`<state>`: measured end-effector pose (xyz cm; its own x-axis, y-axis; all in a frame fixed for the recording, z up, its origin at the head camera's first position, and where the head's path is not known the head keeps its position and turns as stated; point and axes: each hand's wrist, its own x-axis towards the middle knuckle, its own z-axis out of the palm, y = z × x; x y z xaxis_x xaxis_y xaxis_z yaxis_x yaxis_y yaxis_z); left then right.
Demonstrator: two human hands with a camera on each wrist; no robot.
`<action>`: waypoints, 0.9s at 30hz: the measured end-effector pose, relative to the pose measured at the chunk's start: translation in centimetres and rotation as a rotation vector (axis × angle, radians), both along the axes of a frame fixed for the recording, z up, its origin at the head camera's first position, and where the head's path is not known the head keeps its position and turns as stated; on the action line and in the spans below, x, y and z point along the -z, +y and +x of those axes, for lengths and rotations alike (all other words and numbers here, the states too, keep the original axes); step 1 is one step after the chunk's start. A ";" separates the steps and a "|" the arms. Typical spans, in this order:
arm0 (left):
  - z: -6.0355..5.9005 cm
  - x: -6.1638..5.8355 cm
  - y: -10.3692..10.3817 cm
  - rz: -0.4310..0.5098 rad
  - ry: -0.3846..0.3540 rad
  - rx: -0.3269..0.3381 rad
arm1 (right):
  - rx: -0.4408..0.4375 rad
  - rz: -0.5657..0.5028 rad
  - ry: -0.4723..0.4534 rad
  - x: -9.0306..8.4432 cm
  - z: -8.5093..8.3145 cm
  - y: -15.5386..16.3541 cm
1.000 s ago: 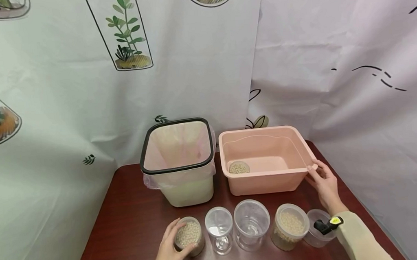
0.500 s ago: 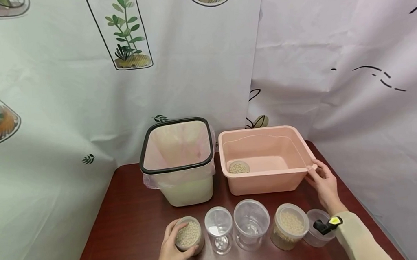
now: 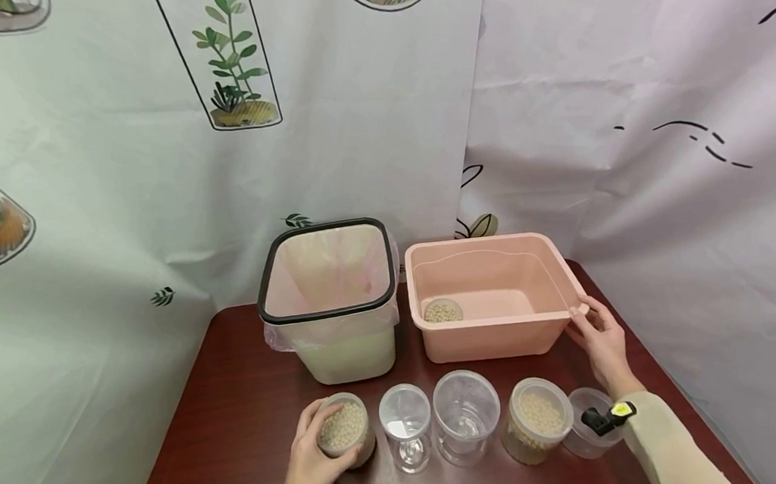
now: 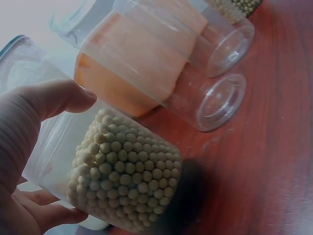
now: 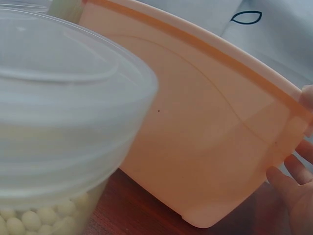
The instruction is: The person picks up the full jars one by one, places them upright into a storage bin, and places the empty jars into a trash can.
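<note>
My left hand (image 3: 309,453) grips a clear plastic jar (image 3: 345,426) by its upper part, thumb on one side and fingers on the other. In the left wrist view, cream-coloured round balls (image 4: 127,171) fill the lower part of this jar, and a dark shadow lies by its base. At the front right corner of a pink plastic basin (image 3: 492,342), my right hand (image 3: 602,340) pinches the rim, thumb on top and fingers below. A container of similar balls (image 3: 443,311) sits inside the basin's front left corner.
Beside the basin stands a pale bin (image 3: 349,355) with a black rim and a plastic liner. Along the front are two clear jars (image 3: 406,423), (image 3: 466,418), a lidded jar of pale balls (image 3: 537,422) and a clear tub (image 3: 590,439) partly behind the right wrist.
My left hand and the jar in it have shifted slightly up and left in the head view. The right hand stays at the basin's corner.
</note>
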<state>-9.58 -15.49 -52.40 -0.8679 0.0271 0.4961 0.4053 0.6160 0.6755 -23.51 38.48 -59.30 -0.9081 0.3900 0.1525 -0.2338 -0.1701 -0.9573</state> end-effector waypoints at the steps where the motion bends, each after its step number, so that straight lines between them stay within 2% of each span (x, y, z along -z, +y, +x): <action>1: -0.1 -0.2 0.0 -0.001 0.007 0.002 | -0.034 -0.027 0.017 -1.0 0.7 -0.5; 4: -0.2 -0.8 0.0 0.001 0.020 0.005 | -0.055 -0.042 0.027 -1.2 0.8 -0.5; 6: -0.3 -1.2 0.0 0.003 0.014 0.004 | -0.038 -0.032 0.010 -1.0 0.8 -0.4; 8: -0.5 -1.4 0.0 0.006 0.009 0.005 | 0.021 0.007 -0.009 0.6 -0.2 0.3; 9: -0.5 -1.6 0.0 0.008 0.004 0.003 | 0.029 0.007 -0.015 0.7 -0.3 0.3; 14: -0.9 -2.4 -0.1 -0.001 0.015 0.007 | 0.040 0.015 -0.020 0.6 -0.3 0.1; 27: -1.4 -5.7 0.0 -0.022 0.079 0.024 | 0.051 0.019 -0.025 0.8 -0.4 0.0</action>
<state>-11.03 -15.52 -46.72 -0.8248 0.0587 0.5624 0.4719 0.6195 0.6273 -23.86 38.52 -60.07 -0.8909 0.4330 0.1375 -0.2172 -0.1402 -0.9660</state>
